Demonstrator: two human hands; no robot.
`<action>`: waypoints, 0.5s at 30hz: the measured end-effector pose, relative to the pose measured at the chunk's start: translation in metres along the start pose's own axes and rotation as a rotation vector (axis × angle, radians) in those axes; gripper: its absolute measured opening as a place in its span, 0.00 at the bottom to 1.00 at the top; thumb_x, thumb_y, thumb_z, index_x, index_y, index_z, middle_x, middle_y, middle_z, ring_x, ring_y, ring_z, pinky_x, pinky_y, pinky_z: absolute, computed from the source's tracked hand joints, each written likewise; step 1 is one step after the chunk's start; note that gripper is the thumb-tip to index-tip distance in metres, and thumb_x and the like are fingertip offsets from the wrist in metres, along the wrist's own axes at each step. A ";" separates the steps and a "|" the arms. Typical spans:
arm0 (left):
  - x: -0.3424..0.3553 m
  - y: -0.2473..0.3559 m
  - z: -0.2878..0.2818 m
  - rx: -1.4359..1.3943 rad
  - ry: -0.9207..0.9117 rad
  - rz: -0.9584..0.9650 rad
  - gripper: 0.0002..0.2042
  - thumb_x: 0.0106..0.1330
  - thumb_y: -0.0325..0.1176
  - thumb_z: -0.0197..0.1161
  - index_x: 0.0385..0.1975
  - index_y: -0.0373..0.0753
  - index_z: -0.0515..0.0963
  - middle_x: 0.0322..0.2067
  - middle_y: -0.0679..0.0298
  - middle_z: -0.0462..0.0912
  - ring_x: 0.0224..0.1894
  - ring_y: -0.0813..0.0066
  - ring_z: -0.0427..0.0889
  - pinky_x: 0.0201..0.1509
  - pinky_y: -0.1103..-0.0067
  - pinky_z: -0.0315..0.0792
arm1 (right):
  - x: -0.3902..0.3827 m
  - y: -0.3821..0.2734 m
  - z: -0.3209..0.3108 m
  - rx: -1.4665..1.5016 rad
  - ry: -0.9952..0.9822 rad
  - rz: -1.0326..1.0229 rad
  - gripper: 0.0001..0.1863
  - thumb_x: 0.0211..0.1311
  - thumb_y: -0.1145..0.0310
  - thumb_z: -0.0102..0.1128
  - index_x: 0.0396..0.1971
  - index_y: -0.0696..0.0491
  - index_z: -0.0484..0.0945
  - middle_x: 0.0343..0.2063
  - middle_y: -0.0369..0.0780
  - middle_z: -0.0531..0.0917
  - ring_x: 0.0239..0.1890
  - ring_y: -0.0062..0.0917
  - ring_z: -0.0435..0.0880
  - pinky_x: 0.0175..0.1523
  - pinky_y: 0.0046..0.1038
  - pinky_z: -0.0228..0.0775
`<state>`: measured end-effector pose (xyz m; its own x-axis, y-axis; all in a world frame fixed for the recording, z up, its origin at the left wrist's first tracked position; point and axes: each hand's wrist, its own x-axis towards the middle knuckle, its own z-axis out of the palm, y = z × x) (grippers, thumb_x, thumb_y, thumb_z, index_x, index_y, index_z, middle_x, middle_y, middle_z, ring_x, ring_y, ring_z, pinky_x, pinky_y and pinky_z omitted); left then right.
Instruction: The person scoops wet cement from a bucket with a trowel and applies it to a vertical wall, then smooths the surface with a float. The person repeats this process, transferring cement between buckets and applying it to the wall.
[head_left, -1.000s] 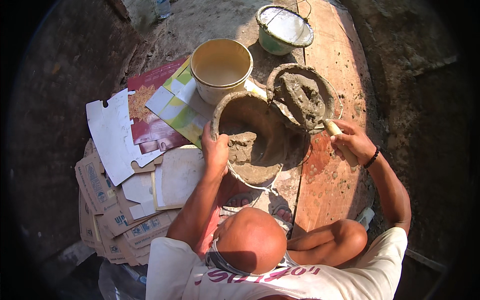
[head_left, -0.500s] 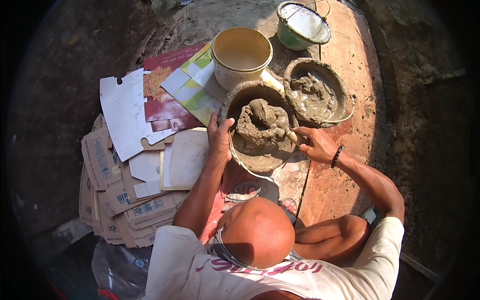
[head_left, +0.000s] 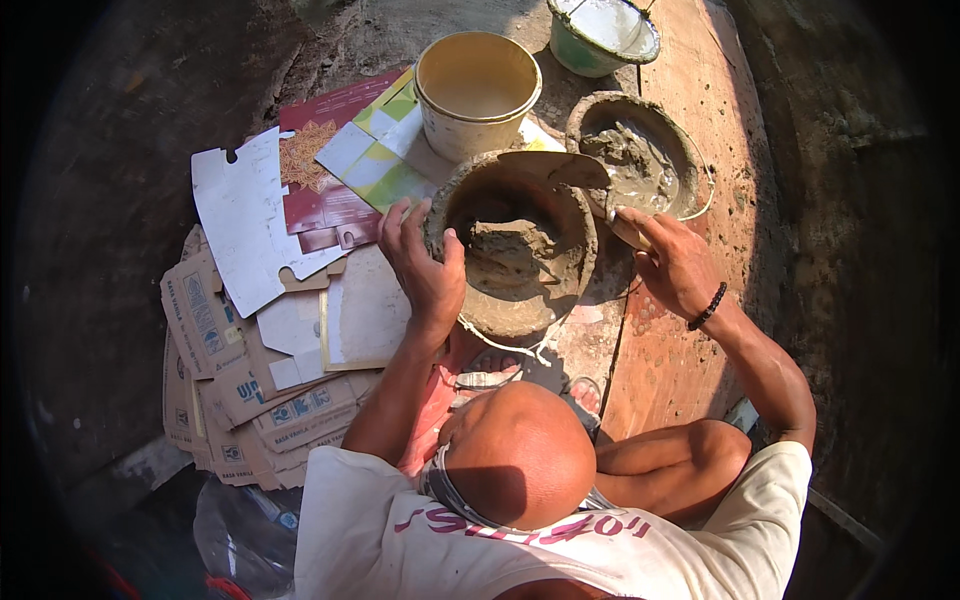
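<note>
A mortar-caked bucket (head_left: 585,255) stands in front of me with a grey-brown lump of wet mortar (head_left: 510,250) in it. My left hand (head_left: 428,275) holds its left side, thumb by the rim and fingers on the outside. To the right of the bucket, my right hand (head_left: 682,262) is closed round the handle of a trowel (head_left: 565,170). The muddy trowel blade lies over the bucket's far rim, its underside hidden. A pale cord handle (head_left: 490,341) hangs at the bucket's near side.
A second bucket of wet mortar (head_left: 640,175) stands at the right. Behind are a cream bucket (head_left: 470,130) and a green pail with whitish contents (head_left: 580,52). Flattened cardboard (head_left: 235,395) and printed sheets (head_left: 330,205) lie left; a wooden board (head_left: 660,370) lies right.
The trowel has come up out of the mortar to the bucket's far rim. My right hand has moved right and slightly away from me; my left hand has shifted a little left.
</note>
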<state>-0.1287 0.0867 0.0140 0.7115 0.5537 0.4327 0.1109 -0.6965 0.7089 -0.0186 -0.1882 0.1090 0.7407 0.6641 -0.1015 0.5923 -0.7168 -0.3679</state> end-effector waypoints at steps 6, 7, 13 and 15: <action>-0.009 0.038 0.022 0.190 -0.671 0.635 0.06 0.51 0.27 0.62 0.29 0.40 0.80 0.36 0.61 0.72 0.41 0.63 0.70 0.44 0.70 0.67 | -0.014 0.007 -0.003 0.208 0.066 0.091 0.31 0.49 0.83 0.58 0.57 0.48 0.72 0.39 0.47 0.81 0.37 0.41 0.82 0.39 0.35 0.75; -0.015 0.036 0.035 0.245 -0.740 0.686 0.04 0.53 0.29 0.60 0.28 0.40 0.80 0.35 0.61 0.73 0.41 0.64 0.70 0.44 0.71 0.67 | -0.017 0.009 0.000 0.205 0.101 0.054 0.32 0.48 0.83 0.58 0.57 0.48 0.72 0.40 0.47 0.81 0.38 0.42 0.82 0.40 0.36 0.75; -0.038 0.031 0.078 0.436 -0.908 0.937 0.06 0.54 0.32 0.58 0.23 0.41 0.81 0.29 0.62 0.76 0.42 0.67 0.72 0.43 0.73 0.65 | -0.031 0.019 0.002 0.218 0.126 0.036 0.33 0.47 0.83 0.61 0.58 0.50 0.71 0.42 0.50 0.81 0.42 0.46 0.81 0.43 0.39 0.75; -0.037 0.034 0.081 0.465 -0.919 0.975 0.06 0.55 0.32 0.58 0.23 0.40 0.81 0.29 0.62 0.76 0.41 0.67 0.72 0.43 0.73 0.65 | -0.036 0.020 -0.003 0.204 0.086 0.111 0.31 0.48 0.81 0.62 0.57 0.52 0.71 0.41 0.50 0.81 0.43 0.47 0.81 0.45 0.39 0.75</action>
<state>-0.0953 0.0057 -0.0230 0.8052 -0.5929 -0.0041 -0.5928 -0.8052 0.0179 -0.0323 -0.2266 0.1082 0.8271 0.5570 -0.0755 0.4361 -0.7207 -0.5388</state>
